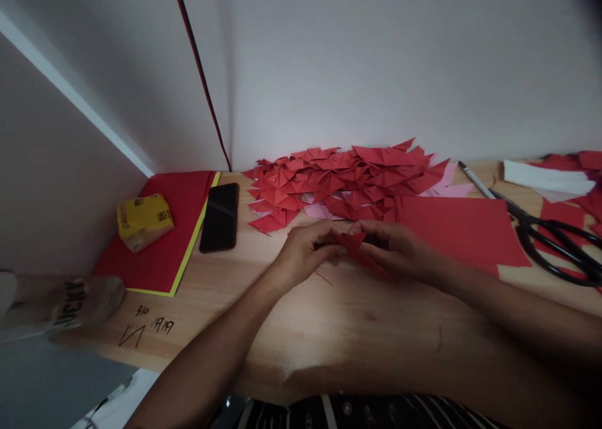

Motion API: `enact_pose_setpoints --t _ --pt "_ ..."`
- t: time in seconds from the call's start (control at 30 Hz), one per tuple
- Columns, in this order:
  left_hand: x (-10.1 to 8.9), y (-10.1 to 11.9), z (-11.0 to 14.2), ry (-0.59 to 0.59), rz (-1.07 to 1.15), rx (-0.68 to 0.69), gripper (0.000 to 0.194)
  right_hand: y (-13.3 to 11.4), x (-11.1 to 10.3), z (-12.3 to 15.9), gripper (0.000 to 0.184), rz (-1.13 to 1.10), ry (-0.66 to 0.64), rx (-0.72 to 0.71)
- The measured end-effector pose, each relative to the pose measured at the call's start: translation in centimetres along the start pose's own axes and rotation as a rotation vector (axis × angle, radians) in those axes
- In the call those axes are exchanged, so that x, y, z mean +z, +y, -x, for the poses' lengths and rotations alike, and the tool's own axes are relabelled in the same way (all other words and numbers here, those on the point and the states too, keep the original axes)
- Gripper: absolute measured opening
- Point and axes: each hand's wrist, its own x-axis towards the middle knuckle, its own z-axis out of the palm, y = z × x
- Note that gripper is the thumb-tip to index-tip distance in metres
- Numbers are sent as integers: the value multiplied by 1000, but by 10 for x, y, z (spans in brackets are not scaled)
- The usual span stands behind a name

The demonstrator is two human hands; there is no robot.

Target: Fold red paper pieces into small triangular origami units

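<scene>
My left hand point(308, 247) and my right hand point(397, 248) meet over the wooden table point(329, 328), both pinching a small folded red paper piece point(356, 246) between their fingertips. The piece rests low, just above or on the table top. Right behind my hands lies a pile of folded red paper pieces point(348, 181) against the white wall. A flat red paper sheet point(451, 228) lies beside my right hand.
A black phone point(220, 217) lies left of the pile, next to a red and yellow paper stack point(162, 253) with a yellow tissue pack point(143, 221) on it. Black scissors point(555, 241), a pen point(475, 179) and white paper point(548, 181) sit at the right.
</scene>
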Motion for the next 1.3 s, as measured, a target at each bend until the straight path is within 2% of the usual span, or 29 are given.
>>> enact_pose_setpoints --t 0.1,0.23,0.4,0.5,0.7,0.83,0.97,1.03,1.13,1.2,1.3 --pt "-2 -1 1 7 -179 95 8 -2 -1 1 10 -1 -15 17" --pt "-3 2 3 3 -461 308 18 -5 -6 3 11 29 -33 47" --pt "1 7 5 16 -615 531 20 -15 -13 5 8 103 -34 41" --pt "3 6 6 70 -699 589 21 -26 -14 6 8 223 12 -23" --pt "3 1 7 238 -743 590 18 -39 -8 12 22 599 195 -238" --pt "5 1 6 278 -744 630 19 -46 -4 17 24 774 346 -306" --pt "7 1 5 348 -711 517 15 -59 -4 24 25 820 460 -321" --pt "8 0 5 375 -643 420 9 -63 -4 27 27 778 455 -290" --pt "9 -1 5 374 -504 328 2 -61 -3 26 34 635 364 -228" --pt "10 -1 5 355 -438 324 2 -56 -1 22 36 573 339 -220" --pt "11 -1 7 319 -442 359 4 -48 0 16 35 579 371 -243"
